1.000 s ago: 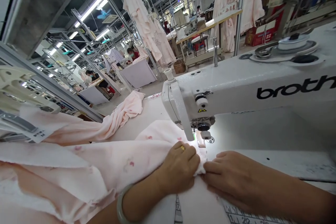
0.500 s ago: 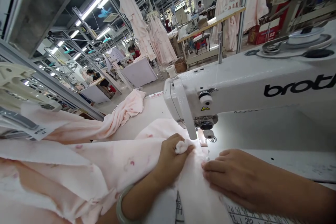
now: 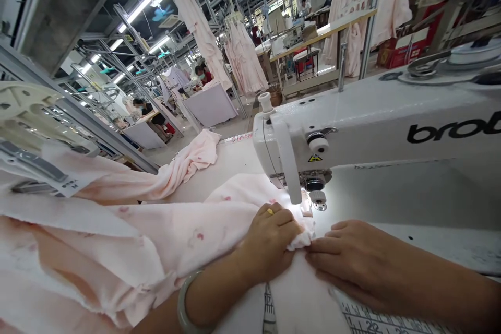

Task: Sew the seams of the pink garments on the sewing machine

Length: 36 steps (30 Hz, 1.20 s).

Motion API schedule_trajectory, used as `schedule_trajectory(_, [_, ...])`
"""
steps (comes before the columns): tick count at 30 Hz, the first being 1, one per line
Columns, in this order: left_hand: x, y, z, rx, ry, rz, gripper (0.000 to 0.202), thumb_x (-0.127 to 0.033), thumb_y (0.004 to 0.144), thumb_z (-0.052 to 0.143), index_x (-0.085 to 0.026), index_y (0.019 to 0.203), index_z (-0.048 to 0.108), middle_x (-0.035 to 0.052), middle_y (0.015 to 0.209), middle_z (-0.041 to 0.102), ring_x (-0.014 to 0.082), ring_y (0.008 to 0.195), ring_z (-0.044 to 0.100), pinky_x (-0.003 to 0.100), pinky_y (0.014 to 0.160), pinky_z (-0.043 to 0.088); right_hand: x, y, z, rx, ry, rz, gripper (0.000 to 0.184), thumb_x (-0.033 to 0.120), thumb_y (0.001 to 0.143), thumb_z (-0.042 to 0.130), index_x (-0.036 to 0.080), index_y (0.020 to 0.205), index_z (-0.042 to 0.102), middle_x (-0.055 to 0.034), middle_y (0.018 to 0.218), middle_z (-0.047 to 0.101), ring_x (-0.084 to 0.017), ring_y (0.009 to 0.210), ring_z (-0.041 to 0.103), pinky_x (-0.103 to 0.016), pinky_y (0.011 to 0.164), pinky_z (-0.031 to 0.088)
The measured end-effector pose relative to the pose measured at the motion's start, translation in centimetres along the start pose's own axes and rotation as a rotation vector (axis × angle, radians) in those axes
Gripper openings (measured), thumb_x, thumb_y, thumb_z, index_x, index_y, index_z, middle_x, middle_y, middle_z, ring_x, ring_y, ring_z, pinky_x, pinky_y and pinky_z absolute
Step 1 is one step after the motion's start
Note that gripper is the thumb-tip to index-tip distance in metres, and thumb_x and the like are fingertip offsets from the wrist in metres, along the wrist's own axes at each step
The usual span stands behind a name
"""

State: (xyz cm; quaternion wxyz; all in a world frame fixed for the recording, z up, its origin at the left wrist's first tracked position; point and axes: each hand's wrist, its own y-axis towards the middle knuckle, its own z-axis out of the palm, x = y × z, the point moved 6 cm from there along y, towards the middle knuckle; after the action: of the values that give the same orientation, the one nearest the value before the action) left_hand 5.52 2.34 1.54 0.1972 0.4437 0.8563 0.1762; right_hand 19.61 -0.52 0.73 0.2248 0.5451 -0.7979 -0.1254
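My left hand (image 3: 270,237) is closed and holds a small white-edged fold of the pale pink cloth (image 3: 172,242), which has small darker pink flowers on it. My right hand (image 3: 352,261) lies almost flat with its fingers together, pressing on the cloth just beside the fold. The two hands nearly meet there, with the fold between them, right in front of the presser foot (image 3: 318,199) of the white sewing machine (image 3: 371,128). The cloth runs from under my hands to the left across the worktop (image 3: 438,242) and spreads in loose folds toward me. Part of it reaches the foot, but I cannot tell whether it lies under the needle.

A ring (image 3: 270,211) shows on my left hand, and a pale bangle (image 3: 185,308) sits around my left wrist. Printed ruler marks (image 3: 376,321) run along the worktop under my right hand. Farther left, a bunched length of the same pink cloth (image 3: 188,164) lies on the worktop, well apart from my hands.

Beyond the machine, long pink garments (image 3: 245,57) hang from metal racks in a big sewing room. Two other people (image 3: 201,74) sit at their white tables, well away from me, and a red box (image 3: 399,47) stands on the floor to the right.
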Motion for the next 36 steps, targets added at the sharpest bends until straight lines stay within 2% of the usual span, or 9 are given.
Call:
schedule_trajectory(3, [0.0, -0.2, 0.2, 0.067, 0.048, 0.010, 0.020, -0.009, 0.083, 0.060, -0.019, 0.098, 0.068, 0.0036, 0.091, 0.072, 0.0213, 0.088, 0.061, 0.035, 0.085, 0.045, 0.1, 0.0, 0.2, 0.052, 0.009, 0.002, 0.030, 0.014, 0.110, 0.039, 0.020, 0.102, 0.067, -0.0023, 0.090, 0.070, -0.019, 0.075, 0.062, -0.038, 0.071, 0.039])
schedule_trajectory(10, [1.5, 0.2, 1.3, 0.167, 0.087, 0.029, 0.015, -0.015, 0.087, 0.062, -0.019, 0.099, 0.069, 0.0048, 0.095, 0.073, 0.0219, 0.092, 0.065, 0.037, 0.092, 0.047, -0.4, 0.3, -0.1, -0.032, -0.013, 0.046, 0.032, 0.008, 0.105, 0.041, 0.021, 0.101, 0.070, -0.0036, 0.088, 0.072, -0.020, 0.075, 0.060, -0.037, 0.069, 0.042])
schedule_trajectory(14, [3.3, 1.1, 1.9, 0.210, 0.153, 0.018, 0.014, -0.019, 0.091, 0.063, -0.019, 0.103, 0.071, 0.0080, 0.105, 0.074, 0.0245, 0.102, 0.066, 0.038, 0.096, 0.048, -1.6, 0.5, -0.2, -0.078, -0.039, 0.078, 0.024, 0.015, 0.107, 0.045, 0.020, 0.111, 0.069, -0.0024, 0.104, 0.076, -0.022, 0.086, 0.059, -0.038, 0.077, 0.046])
schedule_trajectory(18, [4.0, 1.7, 1.9, 0.257, 0.155, 0.033, 0.016, -0.024, 0.093, 0.065, -0.019, 0.106, 0.072, 0.0099, 0.110, 0.073, 0.0263, 0.107, 0.065, 0.040, 0.099, 0.049, -2.1, 0.6, -0.6, -0.109, -0.093, 0.061, 0.024, 0.021, 0.112, 0.044, 0.017, 0.118, 0.067, -0.0031, 0.118, 0.075, -0.022, 0.096, 0.058, -0.037, 0.088, 0.046])
schedule_trajectory(21, [3.6, 2.0, 1.2, 0.303, 0.129, 0.017, 0.020, -0.024, 0.093, 0.063, -0.018, 0.110, 0.072, 0.0102, 0.111, 0.073, 0.0271, 0.107, 0.066, 0.040, 0.098, 0.050, -1.7, 0.7, -0.9, -0.130, -0.087, 0.046, 0.025, 0.021, 0.112, 0.043, 0.017, 0.113, 0.067, -0.0027, 0.117, 0.074, -0.022, 0.097, 0.057, -0.038, 0.091, 0.043])
schedule_trajectory(24, [2.4, 1.9, 0.1, 0.385, 0.117, -0.026, 0.025, -0.020, 0.092, 0.061, -0.016, 0.116, 0.070, 0.0101, 0.113, 0.073, 0.0275, 0.105, 0.067, 0.040, 0.096, 0.052, -1.0, 0.7, -0.9, -0.123, -0.035, 0.030, 0.025, 0.018, 0.111, 0.043, 0.019, 0.102, 0.067, -0.0016, 0.103, 0.074, -0.022, 0.089, 0.056, -0.040, 0.087, 0.040])
schedule_trajectory(28, [0.8, 1.4, -1.0, 0.459, 0.125, -0.118, 0.025, -0.015, 0.094, 0.057, -0.016, 0.116, 0.069, 0.0100, 0.116, 0.074, 0.0275, 0.103, 0.067, 0.042, 0.095, 0.053, -0.4, 0.4, -0.5, -0.095, 0.019, 0.007, 0.024, 0.015, 0.111, 0.044, 0.018, 0.109, 0.067, -0.0016, 0.101, 0.073, -0.022, 0.086, 0.055, -0.041, 0.086, 0.038])
schedule_trajectory(31, [0.6, 0.9, -1.1, 0.411, 0.072, -0.191, 0.024, -0.010, 0.092, 0.057, -0.017, 0.112, 0.070, 0.0095, 0.118, 0.074, 0.0275, 0.106, 0.067, 0.043, 0.098, 0.052, -0.5, 0.3, -0.3, -0.089, 0.027, 0.018, 0.025, 0.015, 0.111, 0.044, 0.018, 0.111, 0.068, -0.0025, 0.100, 0.074, -0.023, 0.086, 0.055, -0.041, 0.083, 0.038])
schedule_trajectory(36, [2.1, 1.0, -1.4, 0.152, -0.133, -0.358, 0.016, -0.012, 0.092, 0.057, -0.018, 0.094, 0.071, 0.0073, 0.099, 0.075, 0.0232, 0.095, 0.068, 0.038, 0.089, 0.054, -0.7, 0.5, -0.1, -0.005, 0.077, 0.067, 0.027, 0.017, 0.111, 0.043, 0.018, 0.108, 0.071, -0.0043, 0.094, 0.071, -0.024, 0.086, 0.055, -0.041, 0.078, 0.039])
